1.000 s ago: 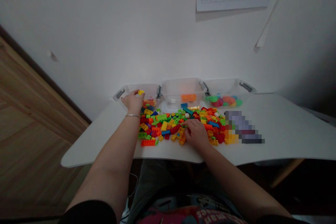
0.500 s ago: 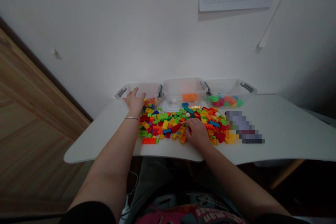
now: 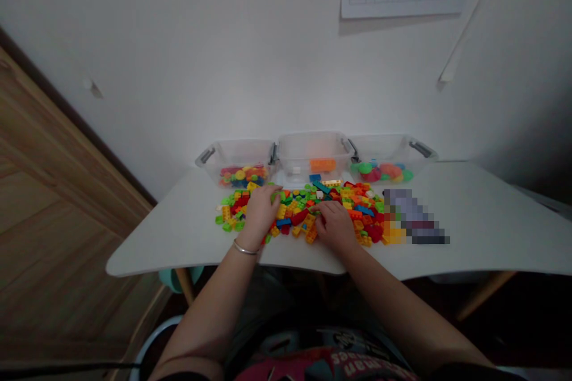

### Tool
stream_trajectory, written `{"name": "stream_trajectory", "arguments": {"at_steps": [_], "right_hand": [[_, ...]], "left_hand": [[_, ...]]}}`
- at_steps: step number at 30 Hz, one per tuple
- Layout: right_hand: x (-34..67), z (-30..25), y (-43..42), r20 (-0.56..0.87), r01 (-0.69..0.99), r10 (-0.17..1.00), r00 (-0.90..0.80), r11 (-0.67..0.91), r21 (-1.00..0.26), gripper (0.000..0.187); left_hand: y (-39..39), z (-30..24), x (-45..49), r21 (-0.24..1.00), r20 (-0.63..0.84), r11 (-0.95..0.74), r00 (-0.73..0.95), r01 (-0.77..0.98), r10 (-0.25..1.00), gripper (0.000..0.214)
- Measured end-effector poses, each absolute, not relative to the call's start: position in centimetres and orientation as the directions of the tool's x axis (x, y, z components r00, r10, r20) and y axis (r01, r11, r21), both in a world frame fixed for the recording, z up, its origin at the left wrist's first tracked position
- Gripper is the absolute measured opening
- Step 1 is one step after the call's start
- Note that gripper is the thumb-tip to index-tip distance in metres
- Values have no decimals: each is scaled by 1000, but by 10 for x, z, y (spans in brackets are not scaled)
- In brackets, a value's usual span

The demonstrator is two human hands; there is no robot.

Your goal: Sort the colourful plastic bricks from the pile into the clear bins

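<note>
A mixed pile of colourful plastic building bricks [image 3: 308,227] lies spread over the white table. My left hand [image 3: 263,208] is over the left part of the pile, thumb apart from its fingers, with nothing visible in it. At the middle of the pile, my right hand [image 3: 334,223] has its fingers bent down among the bricks. Its fingertips touch a small light green bit; whether they grip it is hidden. Close to these fingertips lies a red piece [image 3: 300,217], and a blue brick [image 3: 283,222] sits left of it.
Three clear bins stand against the wall: the left bin [image 3: 214,158] holds small colourful pieces, the middle bin [image 3: 286,146] a few bricks, the right bin [image 3: 379,144] round coloured pieces. A pixelated flat object [image 3: 413,214] lies right of the pile.
My left hand has come back from the left bin, moving right and toward me onto the pile. My right hand stays in nearly the same place.
</note>
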State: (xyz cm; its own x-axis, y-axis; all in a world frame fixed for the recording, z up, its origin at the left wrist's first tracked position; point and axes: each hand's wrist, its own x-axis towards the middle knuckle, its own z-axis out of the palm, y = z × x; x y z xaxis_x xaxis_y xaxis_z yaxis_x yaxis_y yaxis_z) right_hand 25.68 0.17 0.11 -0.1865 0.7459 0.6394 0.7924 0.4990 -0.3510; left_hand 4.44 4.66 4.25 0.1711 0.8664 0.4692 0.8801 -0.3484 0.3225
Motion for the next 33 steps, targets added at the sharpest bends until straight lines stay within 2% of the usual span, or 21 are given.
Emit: {"name": "stream_trajectory", "arguments": {"at_steps": [5,10,17,22,24,28,33], "right_hand": [[257,1,2,638,790,747,-186,500,-354,25],[257,1,2,637,793,747,-190,500,-349,25],[257,1,3,643,790,742,-189,504,-348,25],[258,-1,3,648,793,743,-167,492,-360,28],[258,-2,3,653,789,744,-138,481,-381,30],[258,-4,4,657,791,747,-101,461,-402,35],[258,-2,3,636,795,751,-174,489,-359,36]], "left_hand": [[41,44,49,123,380,-221,160,967,911,35],[41,40,49,101,350,-181,135,978,927,35],[47,44,48,144,382,-172,106,974,918,34],[39,45,57,369,422,-387,218,845,880,43],[30,42,65,417,425,-448,266,791,865,44],[8,37,84,398,413,-459,291,794,863,45],[-5,36,94,371,415,-466,305,803,857,44]]}}
